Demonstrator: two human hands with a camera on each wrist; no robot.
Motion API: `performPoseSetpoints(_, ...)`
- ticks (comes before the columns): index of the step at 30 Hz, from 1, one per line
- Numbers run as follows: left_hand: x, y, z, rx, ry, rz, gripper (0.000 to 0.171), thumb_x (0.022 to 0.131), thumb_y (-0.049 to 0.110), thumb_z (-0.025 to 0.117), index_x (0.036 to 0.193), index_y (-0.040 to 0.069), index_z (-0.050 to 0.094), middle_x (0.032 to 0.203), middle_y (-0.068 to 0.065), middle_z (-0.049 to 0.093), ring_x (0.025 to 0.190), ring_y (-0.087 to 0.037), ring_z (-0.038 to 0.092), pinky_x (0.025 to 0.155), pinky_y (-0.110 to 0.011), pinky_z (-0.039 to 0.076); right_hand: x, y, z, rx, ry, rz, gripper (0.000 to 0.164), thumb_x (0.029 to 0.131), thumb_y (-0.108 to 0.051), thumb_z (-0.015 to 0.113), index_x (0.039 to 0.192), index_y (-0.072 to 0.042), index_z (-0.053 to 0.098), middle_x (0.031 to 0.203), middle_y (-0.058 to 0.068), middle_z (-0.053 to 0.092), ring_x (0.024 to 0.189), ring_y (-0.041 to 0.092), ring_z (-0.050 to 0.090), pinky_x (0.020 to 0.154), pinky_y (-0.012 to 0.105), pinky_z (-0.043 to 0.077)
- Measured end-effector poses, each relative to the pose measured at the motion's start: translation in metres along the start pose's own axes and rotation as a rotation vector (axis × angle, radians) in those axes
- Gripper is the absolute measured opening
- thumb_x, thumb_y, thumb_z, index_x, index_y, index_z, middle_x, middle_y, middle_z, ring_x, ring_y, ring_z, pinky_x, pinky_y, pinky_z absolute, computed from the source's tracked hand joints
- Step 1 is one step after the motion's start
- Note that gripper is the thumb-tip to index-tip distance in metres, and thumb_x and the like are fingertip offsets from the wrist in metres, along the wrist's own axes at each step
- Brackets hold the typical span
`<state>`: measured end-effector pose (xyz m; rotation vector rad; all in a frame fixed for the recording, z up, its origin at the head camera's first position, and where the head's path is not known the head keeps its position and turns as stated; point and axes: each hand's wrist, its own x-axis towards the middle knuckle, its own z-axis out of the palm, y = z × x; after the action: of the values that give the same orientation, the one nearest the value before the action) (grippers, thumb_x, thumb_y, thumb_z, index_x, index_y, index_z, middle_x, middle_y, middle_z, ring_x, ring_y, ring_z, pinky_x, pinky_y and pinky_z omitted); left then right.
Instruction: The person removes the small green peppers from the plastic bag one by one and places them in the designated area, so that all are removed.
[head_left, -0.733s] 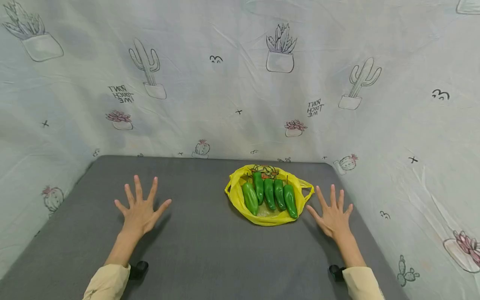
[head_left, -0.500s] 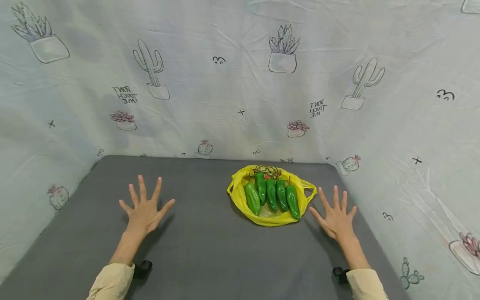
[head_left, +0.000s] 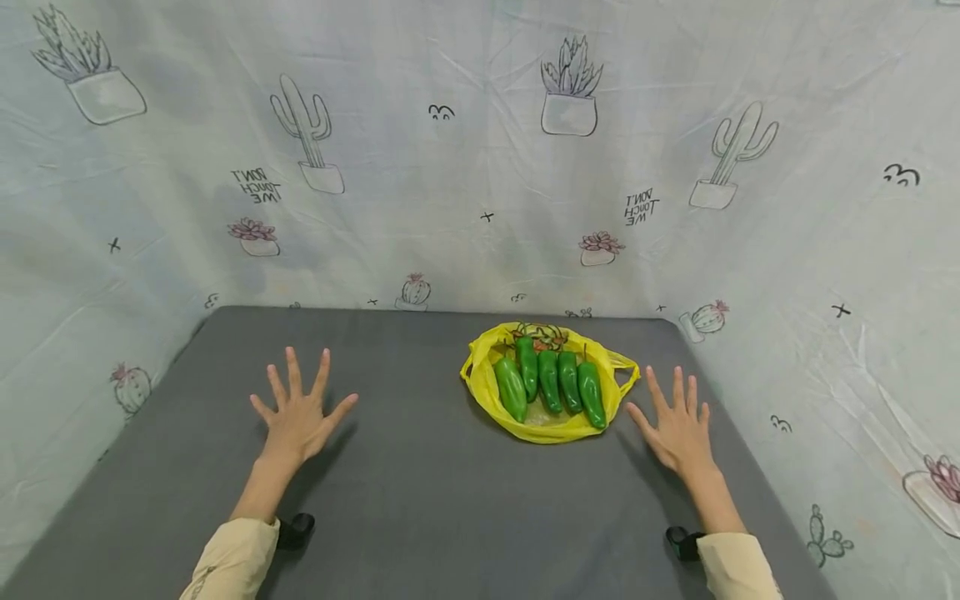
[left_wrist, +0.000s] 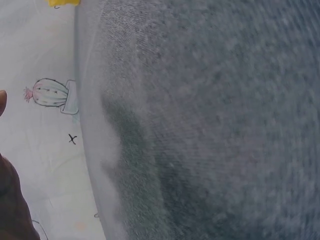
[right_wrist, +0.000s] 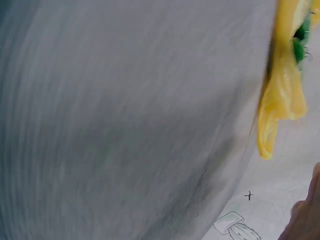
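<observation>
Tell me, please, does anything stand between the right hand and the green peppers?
Sideways, yes: the edge of the yellow bag and its handle lie between the right hand and the green peppers. From above, nothing visible covers them.

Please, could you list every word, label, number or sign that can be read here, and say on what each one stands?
"DON'T TOUCH ME", mirrored: printed cloth, left in head view.
"DON'T TOUCH ME", mirrored: same cloth, right.
"x" crosses and small curved marks: same cloth.
Left sleeve: small marks, not readable.
Yellow bag, green peppers: no readable text.
</observation>
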<state>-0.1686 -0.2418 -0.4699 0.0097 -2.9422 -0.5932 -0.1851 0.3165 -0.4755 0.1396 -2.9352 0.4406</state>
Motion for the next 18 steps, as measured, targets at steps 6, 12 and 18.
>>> performPoseSetpoints(6,0.002,0.006,-0.003,-0.103,-0.093,-0.008,0.085,0.096,0.062,0.036,0.151,0.027,-0.018,0.151,-0.019,-0.033,0.131,-0.052,-0.031,0.092,-0.082,-0.008,-0.004,-0.009,-0.003,0.174,-0.040,0.043,0.069,0.101,-0.049,0.036,0.156,-0.016,0.008,0.154,0.034,0.000,0.139,0.052,-0.010,0.101,0.076,0.010)
performPoseSetpoints(12,0.005,0.011,-0.006,-0.309,-0.132,0.043,0.079,0.102,0.047,0.036,0.152,0.019,-0.019,0.154,-0.029,-0.012,0.134,-0.060,-0.011,0.096,-0.081,0.003,-0.002,-0.013,-0.003,0.346,0.014,-0.015,0.059,0.105,-0.035,0.034,0.152,-0.001,0.022,0.149,0.038,0.016,0.138,0.055,0.006,0.106,0.071,0.010)
performPoseSetpoints(18,0.005,0.017,-0.006,-0.439,-0.076,0.099,0.068,0.103,0.033,0.043,0.154,0.003,0.008,0.152,-0.031,0.020,0.134,-0.054,0.022,0.105,-0.067,0.023,-0.002,-0.011,-0.003,0.495,0.085,-0.081,0.047,0.105,-0.024,0.038,0.141,0.006,0.042,0.143,0.034,0.035,0.132,0.053,0.028,0.105,0.066,0.021)
